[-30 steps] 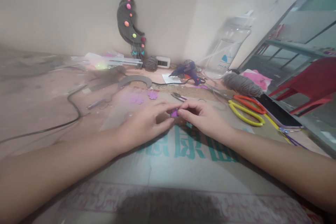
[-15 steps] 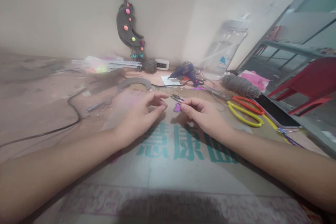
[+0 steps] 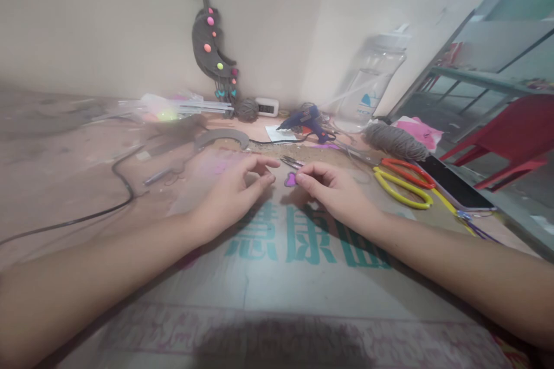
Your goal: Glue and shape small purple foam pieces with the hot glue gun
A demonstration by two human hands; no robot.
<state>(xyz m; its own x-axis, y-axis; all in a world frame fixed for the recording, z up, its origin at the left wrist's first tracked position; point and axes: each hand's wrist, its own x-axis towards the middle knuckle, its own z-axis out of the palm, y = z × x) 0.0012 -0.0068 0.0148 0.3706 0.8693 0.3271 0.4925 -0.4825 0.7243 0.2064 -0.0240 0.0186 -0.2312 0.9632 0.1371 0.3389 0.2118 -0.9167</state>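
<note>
My right hand (image 3: 333,187) pinches a small purple heart-shaped cutout (image 3: 290,179) between thumb and forefinger, just above the cardboard sheet (image 3: 303,277) with teal printing. My left hand (image 3: 236,187) hovers a little to the left of the cutout, fingers loosely curled and apart, holding nothing. Small metal snips (image 3: 292,162) lie just beyond the two hands. More purple cutouts (image 3: 220,167) lie blurred behind my left hand.
Yellow and orange scissors (image 3: 404,184) and a phone (image 3: 454,184) lie to the right. A blue glue gun (image 3: 305,118), grey yarn (image 3: 396,141), a water jug (image 3: 367,86) and a grey crescent hanging (image 3: 210,46) stand at the back. A black cable (image 3: 116,184) runs on the left.
My hands have drawn apart: the left let go of the purple cutout and moved slightly left, while the right keeps hold of it.
</note>
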